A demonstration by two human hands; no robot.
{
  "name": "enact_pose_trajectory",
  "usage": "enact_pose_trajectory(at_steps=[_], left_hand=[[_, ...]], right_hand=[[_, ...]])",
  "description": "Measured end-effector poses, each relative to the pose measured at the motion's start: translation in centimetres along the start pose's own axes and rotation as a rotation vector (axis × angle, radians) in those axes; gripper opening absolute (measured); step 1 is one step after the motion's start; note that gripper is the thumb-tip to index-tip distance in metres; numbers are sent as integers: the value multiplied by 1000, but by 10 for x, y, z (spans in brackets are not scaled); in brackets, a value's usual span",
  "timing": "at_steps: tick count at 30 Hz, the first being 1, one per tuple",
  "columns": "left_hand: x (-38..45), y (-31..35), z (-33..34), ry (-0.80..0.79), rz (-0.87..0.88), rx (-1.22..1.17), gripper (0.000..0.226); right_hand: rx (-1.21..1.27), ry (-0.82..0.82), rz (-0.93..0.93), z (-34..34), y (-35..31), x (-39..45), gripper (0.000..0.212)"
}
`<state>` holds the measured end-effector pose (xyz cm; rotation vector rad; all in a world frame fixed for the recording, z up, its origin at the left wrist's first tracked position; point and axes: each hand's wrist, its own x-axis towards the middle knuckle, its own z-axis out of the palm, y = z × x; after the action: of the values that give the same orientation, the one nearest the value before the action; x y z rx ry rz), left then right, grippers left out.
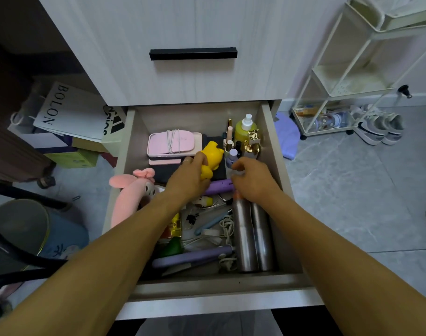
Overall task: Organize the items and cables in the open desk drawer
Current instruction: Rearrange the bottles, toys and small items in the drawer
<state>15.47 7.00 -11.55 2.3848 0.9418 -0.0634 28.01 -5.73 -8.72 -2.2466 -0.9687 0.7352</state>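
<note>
Two hands work mid-drawer point(271, 132): our left hand point(190, 177) curls round the yellow toy point(210, 156); our right hand point(252, 177) bends over something small, its hold hidden from us. Beyond the right fingers bottles point(246, 130) stand packed; behind both wrists cables point(225, 229) lie tangled. We judge it best to lift the toy straight up, keep clear of the bottles, and seat it beside the pink case point(174, 141).
</note>
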Motion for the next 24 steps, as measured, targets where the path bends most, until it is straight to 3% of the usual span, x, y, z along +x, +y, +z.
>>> enact_pose_trajectory(at_steps=[4,8,10,14,17,20,24], left_hand=[[-5,5,-12,19,-4,-41,45],[-17,12,-38,-4,101,-76,50],[-24,13,-51,-49,143,-146,51],[-30,11,-60,-72,184,-464,51],[-30,14,-50,31,37,-712,55],[-26,16,-33,115,-57,-810,68],[-19,18,-19,126,-273,-1147,66]], right_hand=[[-86,53,-153,-1,2,-2,40],[-214,-25,-313,2,4,-2,83],[-270,-53,-347,5,3,-1,90],[-11,-45,-303,5,0,2,63],[132,-132,-192,3,-2,-1,55],[249,-178,-98,3,-2,1,50],[295,-186,-88,2,-4,2,42]])
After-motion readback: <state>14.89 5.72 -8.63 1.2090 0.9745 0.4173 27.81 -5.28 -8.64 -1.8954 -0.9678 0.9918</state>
